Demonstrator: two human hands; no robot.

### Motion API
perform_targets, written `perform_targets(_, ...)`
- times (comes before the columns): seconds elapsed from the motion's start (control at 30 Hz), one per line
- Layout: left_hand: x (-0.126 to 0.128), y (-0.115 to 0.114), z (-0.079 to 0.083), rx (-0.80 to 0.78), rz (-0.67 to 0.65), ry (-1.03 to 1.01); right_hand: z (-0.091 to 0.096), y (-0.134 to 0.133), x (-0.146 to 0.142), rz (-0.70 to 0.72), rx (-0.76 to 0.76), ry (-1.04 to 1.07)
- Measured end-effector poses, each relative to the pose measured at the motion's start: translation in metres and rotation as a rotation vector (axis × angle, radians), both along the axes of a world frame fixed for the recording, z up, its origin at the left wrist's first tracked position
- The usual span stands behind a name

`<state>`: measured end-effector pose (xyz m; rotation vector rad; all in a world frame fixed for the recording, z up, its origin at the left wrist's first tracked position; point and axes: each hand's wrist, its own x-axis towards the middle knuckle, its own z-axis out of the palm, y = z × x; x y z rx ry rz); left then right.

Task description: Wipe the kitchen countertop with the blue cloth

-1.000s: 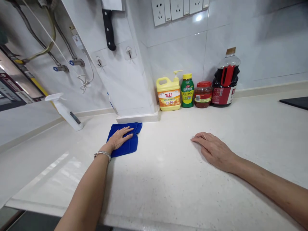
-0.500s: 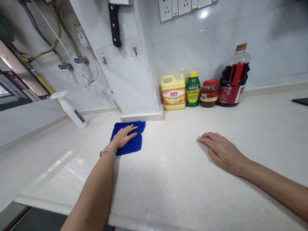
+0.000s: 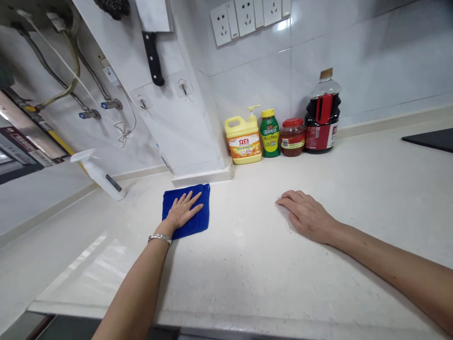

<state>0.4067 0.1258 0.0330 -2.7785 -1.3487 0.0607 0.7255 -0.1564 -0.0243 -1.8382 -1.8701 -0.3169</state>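
Note:
My left hand point(image 3: 184, 210) lies flat with its fingers spread on a folded blue cloth point(image 3: 203, 222), pressing it against the pale countertop point(image 3: 240, 278). The cloth is just in front of the foot of the tiled pillar point(image 3: 201, 177). Farther right, my right hand point(image 3: 307, 215) rests on the bare countertop, its fingers curled together and the tips partly hidden. Nothing shows in it. A silver bracelet point(image 3: 160, 237) is on my left wrist.
Along the back wall stand a yellow pump bottle point(image 3: 244, 144), a green bottle point(image 3: 270, 137), a red-lidded jar point(image 3: 293, 139) and a large dark bottle point(image 3: 322, 118). A white spray bottle point(image 3: 102, 177) leans left. A black-handled knife point(image 3: 153, 59) hangs on the pillar; a black flat object point(image 3: 432, 139) lies right.
The view has turned, so most things sit farther left in it. The left hand's fingers are spread wider and the cloth's right edge lies smoother. The right hand stays curled on the countertop.

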Motion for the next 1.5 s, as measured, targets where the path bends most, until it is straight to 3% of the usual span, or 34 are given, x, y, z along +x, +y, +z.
perform_targets(0.23,0.022,-0.057,-0.001,0.033,-0.023,0.039,0.018,0.002,-0.007,-0.058,-0.121,-0.001)
perform_targets(0.53,0.049,-0.146,-0.004,0.039,-0.186,0.046,0.035,0.006,-0.016,-0.107,-0.207,-0.027)
perform_targets(0.77,0.077,-0.193,-0.005,0.026,-0.299,0.041,0.039,0.013,-0.004,-0.081,-0.219,0.040)
perform_targets(1.03,0.087,-0.215,0.004,-0.055,-0.400,0.018,0.032,0.013,0.015,0.008,-0.127,0.138)
perform_targets(1.1,0.087,-0.217,0.003,-0.058,-0.351,-0.005,0.031,0.011,0.015,0.023,-0.109,0.130)
perform_targets(1.23,0.095,-0.227,-0.010,0.015,-0.050,-0.116,0.031,0.008,0.015,0.045,-0.119,0.160)
perform_targets(1.3,0.099,-0.232,-0.017,0.047,0.022,-0.127,0.031,0.007,0.016,0.062,-0.123,0.181)
perform_targets(1.5,0.085,-0.233,-0.011,0.007,-0.069,-0.036,0.026,0.002,0.018,0.098,-0.113,0.180)
